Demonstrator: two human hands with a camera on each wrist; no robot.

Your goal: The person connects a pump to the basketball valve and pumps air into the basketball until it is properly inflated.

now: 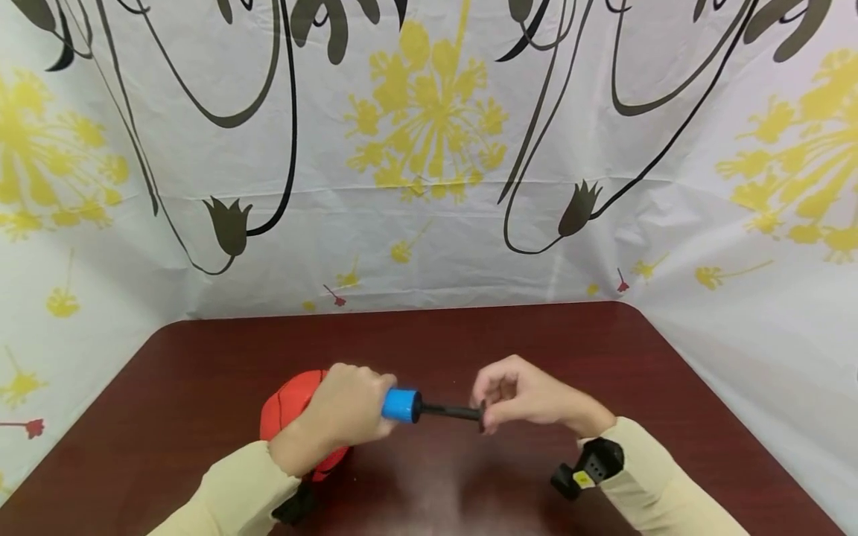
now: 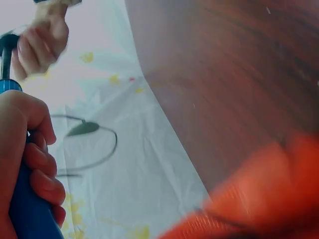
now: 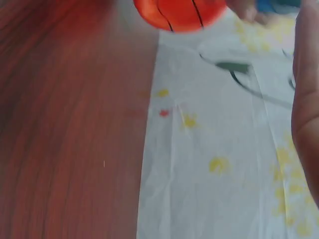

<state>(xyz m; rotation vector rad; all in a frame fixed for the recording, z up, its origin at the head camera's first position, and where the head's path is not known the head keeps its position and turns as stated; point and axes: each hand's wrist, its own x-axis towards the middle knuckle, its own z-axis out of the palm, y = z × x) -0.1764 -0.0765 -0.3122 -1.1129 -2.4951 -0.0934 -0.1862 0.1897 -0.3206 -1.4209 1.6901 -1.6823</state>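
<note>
My left hand (image 1: 348, 406) grips the blue barrel of a hand pump (image 1: 400, 406), fingers wrapped round it in the left wrist view. A black plunger rod (image 1: 450, 411) sticks out of the barrel toward the right. At the rod's far end, the thumb and curled fingers of my right hand (image 1: 526, 394) hold the dark handle (image 1: 482, 415). Behind the left hand and forearm sits a red-orange ball (image 1: 290, 408) with black lines, partly hidden; it also shows, blurred, in the left wrist view (image 2: 269, 194). The pump's other end is hidden by the left hand.
A dark reddish-brown table (image 1: 536, 335) lies under both hands. White cloth (image 1: 429, 253) printed with yellow and dark plants hangs behind it and along both sides. Black wrist devices, one on the right wrist (image 1: 599, 460), sit by the cream sleeves (image 1: 231, 487).
</note>
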